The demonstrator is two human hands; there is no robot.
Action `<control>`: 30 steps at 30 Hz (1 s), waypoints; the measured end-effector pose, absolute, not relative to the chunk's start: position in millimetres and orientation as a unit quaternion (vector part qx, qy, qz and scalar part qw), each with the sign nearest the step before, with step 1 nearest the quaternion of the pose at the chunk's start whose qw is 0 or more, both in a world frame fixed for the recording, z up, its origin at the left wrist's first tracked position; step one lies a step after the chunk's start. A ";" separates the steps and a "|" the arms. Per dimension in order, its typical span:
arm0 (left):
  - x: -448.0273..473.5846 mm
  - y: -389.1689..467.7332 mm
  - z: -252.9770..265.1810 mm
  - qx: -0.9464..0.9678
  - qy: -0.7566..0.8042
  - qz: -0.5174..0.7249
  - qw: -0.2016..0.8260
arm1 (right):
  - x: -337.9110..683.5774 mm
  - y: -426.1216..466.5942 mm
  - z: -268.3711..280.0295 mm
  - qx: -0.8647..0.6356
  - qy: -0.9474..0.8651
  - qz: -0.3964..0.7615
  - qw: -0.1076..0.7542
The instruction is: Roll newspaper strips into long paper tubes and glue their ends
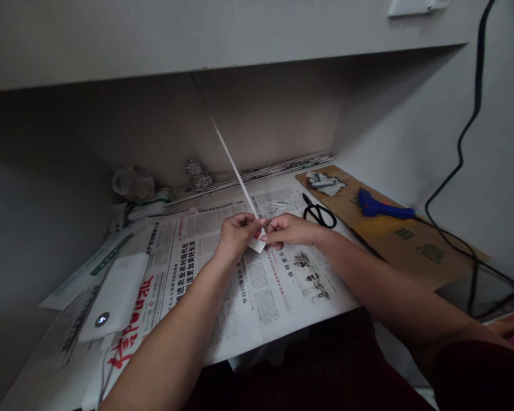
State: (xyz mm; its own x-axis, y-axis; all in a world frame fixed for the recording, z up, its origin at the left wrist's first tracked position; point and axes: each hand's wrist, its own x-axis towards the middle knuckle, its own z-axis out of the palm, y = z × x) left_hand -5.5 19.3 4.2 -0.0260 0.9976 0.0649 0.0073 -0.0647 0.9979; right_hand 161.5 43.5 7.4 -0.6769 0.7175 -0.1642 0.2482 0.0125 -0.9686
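A long, thin rolled paper stick (235,168) slants up and away from my hands, with a flat, unrolled paper end (257,245) at its near tip. My left hand (239,233) pinches the paper stick where it meets that end, thumb on top. From the other side, my right hand (289,230) has thumb and fingers closed on the paper's right edge. Both hands are just above the newspaper (265,285). Black-handled scissors (319,214) lie right of my right hand, with small white paper scraps (280,204) just beyond it.
A blue glue gun (385,208) rests on flattened cardboard (381,242), its black cord (460,148) running up the right wall. A white power bank (115,297) lies at left. Several paper sticks (282,165) line the back, near a plastic bag (132,184). A shelf panel (223,34) hangs above.
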 end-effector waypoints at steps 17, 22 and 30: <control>-4.0 18.0 3.3 0.519 0.551 0.486 0.437 | 154.7 30.8 18.1 -0.433 -0.728 0.515 0.134; -6.0 18.4 5.0 0.506 0.543 0.498 0.448 | 166.1 29.3 28.5 -0.388 -0.739 0.550 0.016; -7.7 18.2 7.5 0.521 0.514 0.488 0.476 | 174.9 41.6 25.7 -0.393 -0.707 0.573 0.133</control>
